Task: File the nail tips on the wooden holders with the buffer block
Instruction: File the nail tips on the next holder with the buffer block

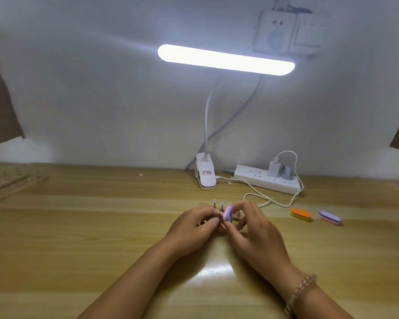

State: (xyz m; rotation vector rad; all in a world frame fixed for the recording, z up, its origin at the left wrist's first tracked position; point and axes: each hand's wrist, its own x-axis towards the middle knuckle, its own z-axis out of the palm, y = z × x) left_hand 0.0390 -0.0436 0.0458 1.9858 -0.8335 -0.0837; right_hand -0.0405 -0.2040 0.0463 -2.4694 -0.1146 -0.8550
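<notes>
My right hand point(251, 229) pinches a small pink-and-purple buffer block point(297, 214) between thumb and fingers at the middle of the wooden table. My left hand point(194, 224) curls its fingers around a wooden holder that is mostly hidden beneath both hands. Small clear nail tips on metal clips point(218, 204) stick up just behind my fingers. The block sits against the clips in front of my left fingertips.
An orange buffer block point(301, 214) and a purple-pink one point(329, 217) lie to the right. A clip lamp base point(205, 174), a white power strip point(266, 179) and a charger cable point(258, 196) sit behind. More wooden holders point(7, 184) lie at far left.
</notes>
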